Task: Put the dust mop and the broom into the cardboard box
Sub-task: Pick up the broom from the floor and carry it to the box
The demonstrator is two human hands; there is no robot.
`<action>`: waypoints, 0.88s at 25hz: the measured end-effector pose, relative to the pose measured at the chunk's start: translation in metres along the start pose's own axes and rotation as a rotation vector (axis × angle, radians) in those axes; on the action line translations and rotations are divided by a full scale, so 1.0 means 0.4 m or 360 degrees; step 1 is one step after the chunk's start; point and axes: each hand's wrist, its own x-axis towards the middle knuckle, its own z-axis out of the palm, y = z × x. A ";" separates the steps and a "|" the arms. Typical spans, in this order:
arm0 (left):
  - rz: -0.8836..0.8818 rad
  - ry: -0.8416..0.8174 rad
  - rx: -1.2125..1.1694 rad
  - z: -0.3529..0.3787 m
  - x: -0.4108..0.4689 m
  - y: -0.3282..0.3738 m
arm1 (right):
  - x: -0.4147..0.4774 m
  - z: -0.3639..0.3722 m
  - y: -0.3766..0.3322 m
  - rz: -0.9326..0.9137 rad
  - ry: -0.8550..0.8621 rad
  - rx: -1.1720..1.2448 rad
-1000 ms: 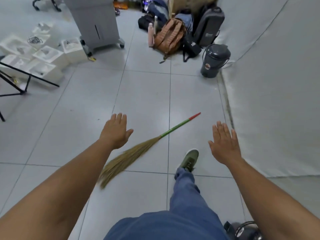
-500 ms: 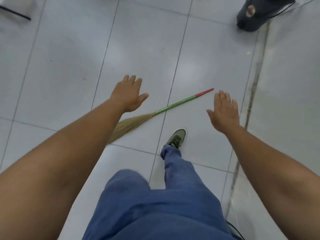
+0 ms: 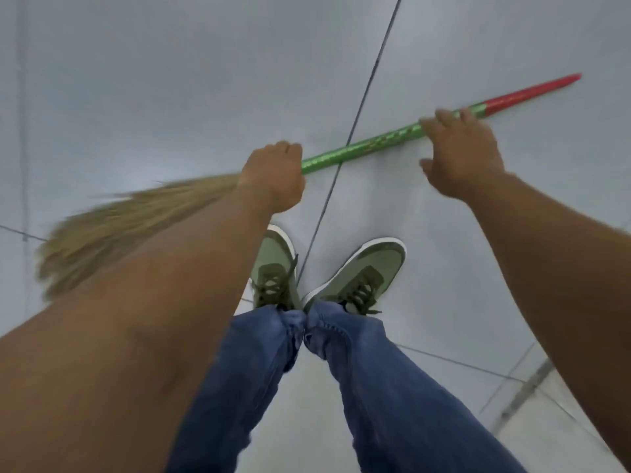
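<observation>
The broom (image 3: 368,148) lies slanted across the grey tile floor just ahead of my feet. It has a shiny green handle with a red tip at the upper right and blurred straw bristles (image 3: 136,213) at the left. My left hand (image 3: 273,175) is closed in a fist around the handle where it meets the bristles. My right hand (image 3: 461,151) rests its fingers over the handle near the red end, with the thumb spread away from it. Neither the dust mop nor the cardboard box is in view.
My two green shoes (image 3: 365,271) and blue jeans (image 3: 392,387) stand right behind the broom. Dark grout lines (image 3: 355,114) cross the tiles. A paler floor strip (image 3: 532,387) runs along the lower right corner.
I have bent down, so the view now looks straight at the floor. Both hands dropped from above the broom onto its handle, and the left hand closed around it.
</observation>
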 end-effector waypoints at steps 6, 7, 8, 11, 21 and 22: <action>0.0001 -0.0070 0.0053 0.038 0.048 -0.022 | 0.077 0.002 -0.015 -0.0064 0.0036 -0.0355; -0.0059 -0.0097 -0.0025 -0.017 0.000 -0.033 | 0.032 -0.049 -0.023 -0.0099 0.0051 -0.0310; -0.0085 -0.0139 -0.0070 -0.088 -0.068 -0.036 | -0.036 -0.121 -0.033 -0.0118 0.0060 -0.0243; -0.0018 -0.0257 0.0024 -0.390 -0.348 -0.016 | -0.311 -0.432 -0.081 -0.0118 0.0102 -0.0114; 0.0267 0.0263 0.0463 -1.058 -1.003 0.046 | -0.967 -1.083 -0.176 -0.0080 0.0014 0.0266; 0.0294 0.0280 0.0495 -1.092 -1.000 0.051 | -0.978 -1.104 -0.169 -0.0043 0.0085 0.0254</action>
